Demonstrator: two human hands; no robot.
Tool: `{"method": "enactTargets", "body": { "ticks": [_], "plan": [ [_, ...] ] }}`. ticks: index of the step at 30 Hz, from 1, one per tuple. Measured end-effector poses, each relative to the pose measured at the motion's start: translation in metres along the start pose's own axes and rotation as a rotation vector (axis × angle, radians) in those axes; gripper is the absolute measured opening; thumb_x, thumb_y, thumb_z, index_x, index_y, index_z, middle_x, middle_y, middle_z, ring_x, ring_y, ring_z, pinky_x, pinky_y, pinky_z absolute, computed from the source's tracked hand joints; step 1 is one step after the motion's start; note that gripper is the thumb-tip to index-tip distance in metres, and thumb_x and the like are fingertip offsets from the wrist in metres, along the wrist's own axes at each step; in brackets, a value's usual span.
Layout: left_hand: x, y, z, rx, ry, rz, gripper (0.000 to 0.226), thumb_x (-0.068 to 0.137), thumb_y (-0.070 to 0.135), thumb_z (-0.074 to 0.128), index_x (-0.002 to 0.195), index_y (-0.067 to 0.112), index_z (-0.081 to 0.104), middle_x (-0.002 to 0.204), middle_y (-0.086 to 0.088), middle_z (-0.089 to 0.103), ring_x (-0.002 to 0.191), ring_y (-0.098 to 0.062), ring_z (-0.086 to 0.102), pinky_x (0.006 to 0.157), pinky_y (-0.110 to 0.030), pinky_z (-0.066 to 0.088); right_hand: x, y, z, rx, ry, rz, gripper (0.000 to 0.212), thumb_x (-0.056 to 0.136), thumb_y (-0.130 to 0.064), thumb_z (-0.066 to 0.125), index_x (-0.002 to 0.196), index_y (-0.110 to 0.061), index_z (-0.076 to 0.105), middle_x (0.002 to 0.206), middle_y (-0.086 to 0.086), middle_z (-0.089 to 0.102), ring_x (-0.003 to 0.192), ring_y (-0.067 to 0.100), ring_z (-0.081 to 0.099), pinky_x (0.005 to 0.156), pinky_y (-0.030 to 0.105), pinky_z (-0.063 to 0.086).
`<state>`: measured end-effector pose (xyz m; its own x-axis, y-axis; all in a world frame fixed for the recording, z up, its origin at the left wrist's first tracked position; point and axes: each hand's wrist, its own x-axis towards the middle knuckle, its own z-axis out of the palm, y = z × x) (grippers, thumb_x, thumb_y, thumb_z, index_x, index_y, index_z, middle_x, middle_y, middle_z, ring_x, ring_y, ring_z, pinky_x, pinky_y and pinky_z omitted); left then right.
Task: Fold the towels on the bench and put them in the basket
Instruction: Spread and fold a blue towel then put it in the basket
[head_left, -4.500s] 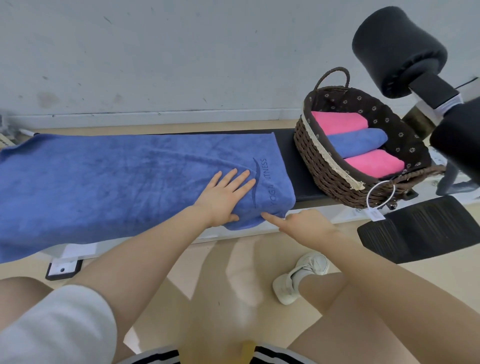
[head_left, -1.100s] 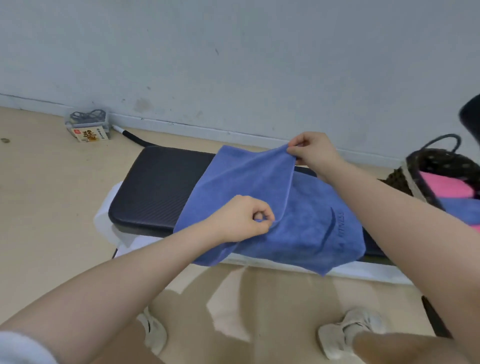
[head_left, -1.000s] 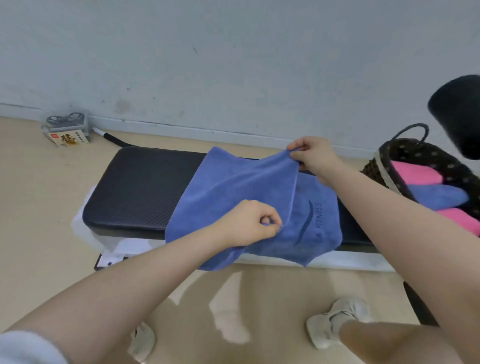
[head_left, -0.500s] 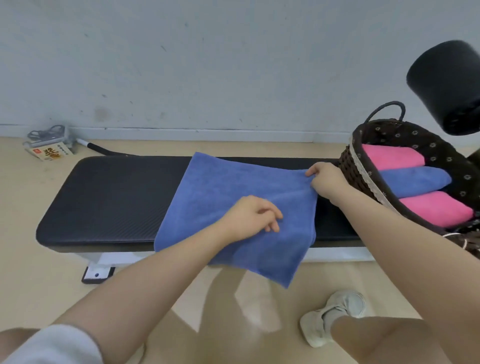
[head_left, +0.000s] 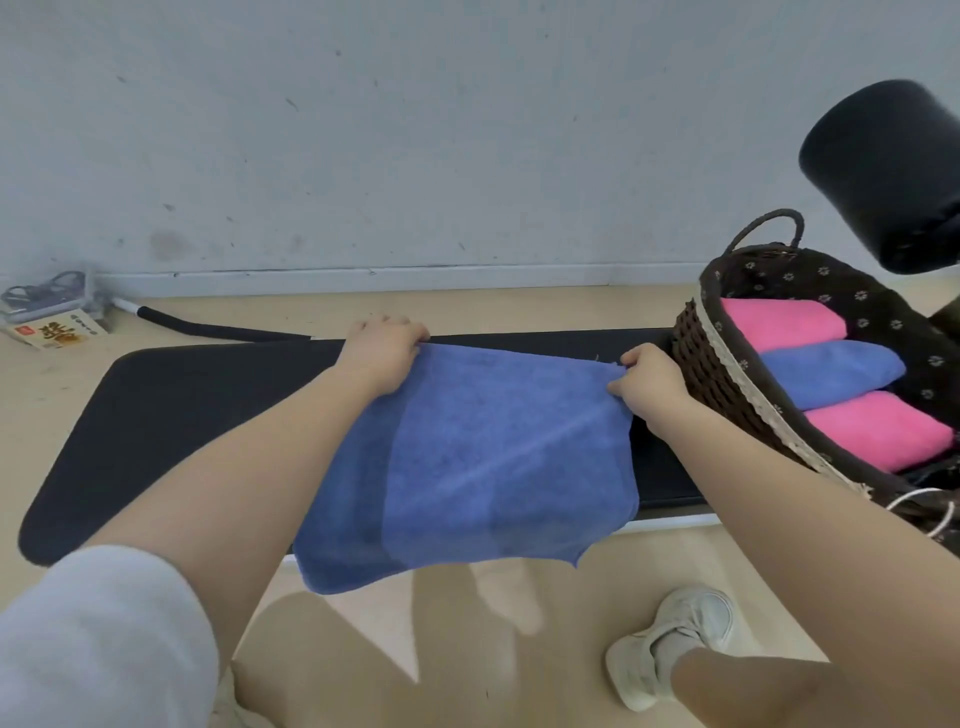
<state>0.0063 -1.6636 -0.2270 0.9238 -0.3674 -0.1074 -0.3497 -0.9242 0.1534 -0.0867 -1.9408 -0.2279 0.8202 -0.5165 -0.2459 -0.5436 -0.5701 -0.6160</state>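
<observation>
Head view. Left hand (head_left: 382, 349), centre of the frame, fingers curled over the far left corner of the blue towel (head_left: 478, 462), gripping it. Right hand (head_left: 649, 387), right of centre, pinching the far right corner the same way. Far edge of the towel pulled taut between the two grips, probably to square up the layers and flatten the cloth before another fold.

Towel already doubled, judging by the darker overlapping band across its left half and a faint diagonal crease through the middle. Spread below both hands, running from the knuckles toward the bottom of the frame, draped over the near edge of the black bench (head_left: 197, 415), lower hem hanging clear above the floor. Left stretch of the bench pad bare.

Wicker basket (head_left: 727, 384) at the right edge, standing on the bench end just beside the right hand, nearly touching the wrist. Inside, three folded towels side by side: pink towel (head_left: 779, 325) farthest, folded blue towel (head_left: 831, 371) in the middle, second pink towel (head_left: 878, 434) nearest. Close placement likely meant to shorten the carry once folding ends.

Black foam roller (head_left: 883, 171) in the upper right. Small box (head_left: 54, 332) on the floor, far left. White shoe (head_left: 675, 644) at the lower right.
</observation>
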Motion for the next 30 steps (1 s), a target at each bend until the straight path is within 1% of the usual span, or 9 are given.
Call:
{"method": "enactTargets", "body": {
  "ticks": [2, 4, 7, 9, 12, 14, 17, 24, 30],
  "plan": [
    [0.002, -0.006, 0.0, 0.028, -0.022, -0.01, 0.03, 0.098, 0.025, 0.038, 0.123, 0.019, 0.052, 0.129, -0.006, 0.049, 0.12, -0.027, 0.04, 0.099, -0.038, 0.029, 0.003, 0.0, -0.002, -0.082, 0.016, 0.015, 0.013, 0.085, 0.002, 0.056, 0.094, -0.006, 0.054, 0.089, 0.012, 0.051, 0.081, 0.024, 0.05, 0.069, 0.034, 0.046],
    [0.002, -0.012, 0.001, 0.053, -0.032, -0.02, 0.033, 0.098, 0.029, 0.038, 0.126, 0.019, 0.05, 0.131, -0.006, 0.046, 0.121, -0.027, 0.039, 0.099, -0.038, 0.028, 0.004, -0.002, -0.004, -0.141, 0.028, 0.029, 0.019, 0.084, 0.004, 0.056, 0.069, -0.006, 0.05, 0.069, 0.01, 0.046, 0.062, 0.022, 0.045, 0.054, 0.035, 0.044],
    [0.007, -0.017, 0.002, 0.039, -0.037, -0.032, 0.036, 0.097, 0.033, 0.039, 0.129, 0.018, 0.048, 0.133, -0.007, 0.044, 0.122, -0.027, 0.038, 0.1, -0.037, 0.029, 0.009, -0.002, -0.002, -0.139, 0.025, 0.052, 0.014, 0.084, 0.001, 0.059, 0.072, -0.008, 0.058, 0.07, 0.013, 0.053, 0.064, 0.027, 0.053, 0.058, 0.035, 0.048],
    [0.011, -0.018, 0.001, 0.011, -0.021, -0.051, 0.031, 0.096, 0.034, 0.043, 0.121, 0.017, 0.052, 0.129, -0.007, 0.047, 0.12, -0.028, 0.039, 0.099, -0.037, 0.03, 0.018, 0.003, 0.001, -0.065, 0.048, 0.045, 0.035, 0.086, -0.003, 0.057, 0.058, -0.016, 0.04, 0.061, 0.007, 0.037, 0.057, 0.022, 0.036, 0.055, 0.028, 0.033],
    [0.013, -0.022, 0.0, -0.006, -0.04, -0.09, 0.028, 0.094, 0.037, 0.046, 0.11, 0.015, 0.054, 0.119, -0.007, 0.053, 0.116, -0.028, 0.04, 0.094, -0.037, 0.032, 0.022, 0.005, 0.004, 0.002, 0.065, 0.024, 0.011, 0.087, -0.006, 0.059, 0.081, -0.015, 0.056, 0.083, 0.005, 0.049, 0.077, 0.022, 0.045, 0.069, 0.028, 0.037],
    [0.013, -0.027, 0.0, -0.067, -0.071, -0.093, 0.025, 0.094, 0.035, 0.047, 0.105, 0.014, 0.054, 0.112, -0.008, 0.055, 0.109, -0.027, 0.042, 0.086, -0.035, 0.034, 0.02, 0.003, 0.005, -0.093, 0.038, -0.05, 0.022, 0.087, -0.007, 0.059, 0.107, -0.013, 0.062, 0.095, 0.004, 0.056, 0.088, 0.021, 0.053, 0.074, 0.03, 0.042],
    [0.009, -0.035, 0.001, -0.275, -0.011, -0.066, 0.013, 0.091, 0.024, 0.055, 0.091, 0.012, 0.05, 0.102, -0.01, 0.054, 0.091, -0.024, 0.045, 0.074, -0.03, 0.033, 0.022, 0.001, 0.004, -0.237, 0.008, -0.166, 0.033, 0.088, -0.007, 0.058, 0.121, -0.013, 0.061, 0.113, 0.007, 0.062, 0.103, 0.024, 0.057, 0.08, 0.029, 0.044],
    [0.0, -0.042, -0.002, -0.578, 0.091, -0.188, 0.015, 0.082, 0.013, 0.067, 0.076, 0.012, 0.054, 0.08, 0.0, 0.053, 0.074, -0.014, 0.047, 0.057, -0.02, 0.033, 0.028, -0.009, -0.007, -0.601, -0.129, -0.407, 0.006, 0.087, -0.016, 0.058, 0.084, -0.018, 0.054, 0.098, 0.002, 0.049, 0.104, 0.024, 0.047, 0.085, 0.036, 0.044],
    [-0.002, -0.053, -0.005, -0.922, 0.138, -0.35, 0.018, 0.081, 0.007, 0.066, 0.069, 0.016, 0.057, 0.071, 0.002, 0.054, 0.067, -0.01, 0.048, 0.059, -0.019, 0.038, 0.029, -0.018, -0.003, -0.115, -0.178, -0.241, 0.014, 0.084, -0.008, 0.063, 0.077, -0.016, 0.054, 0.074, -0.003, 0.052, 0.078, 0.018, 0.051, 0.059, 0.021, 0.038]
  ]
}}
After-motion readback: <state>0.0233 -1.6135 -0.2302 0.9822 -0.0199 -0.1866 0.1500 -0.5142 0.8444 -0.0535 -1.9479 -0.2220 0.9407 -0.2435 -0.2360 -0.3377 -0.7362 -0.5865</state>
